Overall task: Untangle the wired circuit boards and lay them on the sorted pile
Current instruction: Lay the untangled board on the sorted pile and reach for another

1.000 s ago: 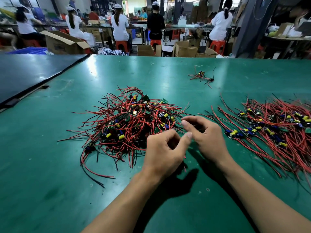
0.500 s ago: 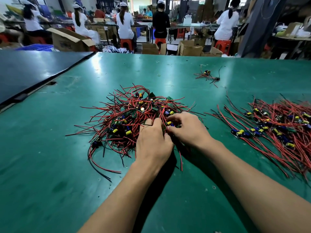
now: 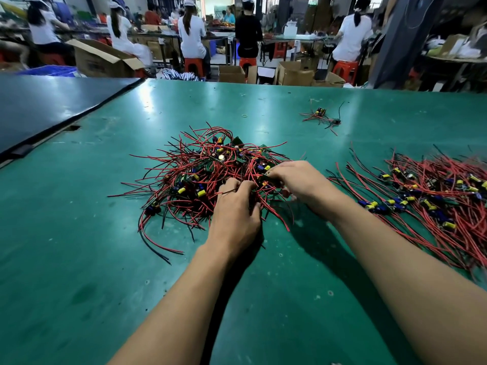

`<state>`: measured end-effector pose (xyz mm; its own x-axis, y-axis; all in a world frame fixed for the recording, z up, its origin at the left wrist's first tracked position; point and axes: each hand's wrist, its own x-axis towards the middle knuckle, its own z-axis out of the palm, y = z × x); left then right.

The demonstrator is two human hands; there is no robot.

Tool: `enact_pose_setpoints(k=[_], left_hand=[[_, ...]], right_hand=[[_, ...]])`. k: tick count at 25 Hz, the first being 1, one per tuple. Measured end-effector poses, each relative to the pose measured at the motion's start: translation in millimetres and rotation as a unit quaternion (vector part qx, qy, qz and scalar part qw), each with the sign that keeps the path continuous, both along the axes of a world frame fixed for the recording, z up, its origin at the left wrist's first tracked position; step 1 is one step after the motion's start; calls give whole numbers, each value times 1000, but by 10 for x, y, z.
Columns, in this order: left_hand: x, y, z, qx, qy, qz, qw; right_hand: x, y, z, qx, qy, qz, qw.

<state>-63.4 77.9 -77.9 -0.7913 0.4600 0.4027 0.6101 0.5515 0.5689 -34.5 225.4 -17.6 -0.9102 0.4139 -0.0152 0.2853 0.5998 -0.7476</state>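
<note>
Bare table (image 3: 325, 151) separates tangled heap (image 3: 208, 167) from sorted pile (image 3: 437, 191).

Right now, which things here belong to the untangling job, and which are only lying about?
Job: tangled pile; sorted pile; left hand and right hand, both gripping wires in the tangled pile.
Lying about: stray board; small ring; cardboard box; dark mat.

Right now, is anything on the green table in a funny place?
Yes. One small wired board lies alone on the far side of the table, apart from both the tangled heap in the middle and the sorted pile on the right.
</note>
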Motion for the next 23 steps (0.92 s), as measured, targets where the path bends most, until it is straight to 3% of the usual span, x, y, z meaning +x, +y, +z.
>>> enact_pose_setpoints(k=[2,5,12,14,16,17,19,21,23], left_hand=[[10,-2,-6,-3,8,2,1000],[28,-2,14,-4,10,5,1000],[354,48,121,-23,-1,19,1000],[436,67,190,-8,47,43,998],[483,113,233,10,121,56,991],[508,135,249,54,105,35,992],[538,186,248,167,-52,-26,984],[510,215,206,208,-222,-56,951],[457,194,172,251,-355,-78,897]], right_hand=[[130,19,53,-28,7,27,999],[382,85,49,-151,33,-18,988],[799,269,-202,-376,166,-105,906],[816,188,-335,-399,203,-127,885],[801,91,-430,-368,235,-114,892],[795,43,-460,-343,251,-91,901],[792,-48,-485,-285,267,-31,920],[814,-81,-503,-187,244,9,951],[843,-74,-477,-155,221,32,962]])
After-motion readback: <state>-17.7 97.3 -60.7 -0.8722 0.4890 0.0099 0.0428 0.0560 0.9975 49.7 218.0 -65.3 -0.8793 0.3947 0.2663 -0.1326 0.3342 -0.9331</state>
